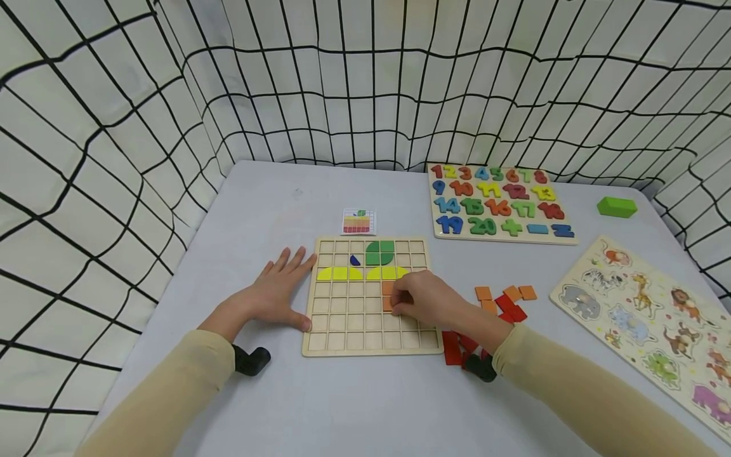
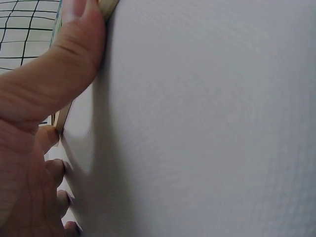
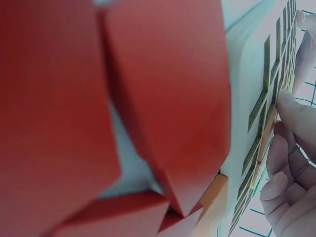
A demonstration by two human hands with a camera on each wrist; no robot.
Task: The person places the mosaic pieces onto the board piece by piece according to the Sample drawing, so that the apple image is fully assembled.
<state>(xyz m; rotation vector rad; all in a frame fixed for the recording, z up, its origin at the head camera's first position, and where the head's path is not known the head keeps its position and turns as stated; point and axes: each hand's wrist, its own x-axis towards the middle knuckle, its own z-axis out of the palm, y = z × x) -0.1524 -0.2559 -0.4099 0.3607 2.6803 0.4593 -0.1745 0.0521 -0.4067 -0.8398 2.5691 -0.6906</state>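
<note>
A wooden grid board [image 1: 334, 343] lies flat in front of me. It bears green pieces [image 1: 379, 253], yellow pieces [image 1: 340, 273], a small dark blue piece [image 1: 355, 260] and orange square tiles [image 1: 387, 288]. My left hand [image 1: 271, 295] rests spread on the table, thumb and a fingertip at the board's left edge; the left wrist view shows the thumb [image 2: 81, 44] against that edge. Bent over the right part of the grid, my right hand [image 1: 425, 298] pinches an orange tile at its cell. In the right wrist view its fingers [image 3: 279, 153] are curled beside the board's surface.
Red tiles [image 1: 452, 348] and loose orange tiles [image 1: 483, 293] lie right of the board, partly under my right forearm. A picture card [image 1: 358, 221] sits behind the board. Further right are a number puzzle [image 1: 497, 190], a green block [image 1: 617, 207] and an animal puzzle [image 1: 645, 330]. Black netting [image 1: 374, 95] surrounds the table.
</note>
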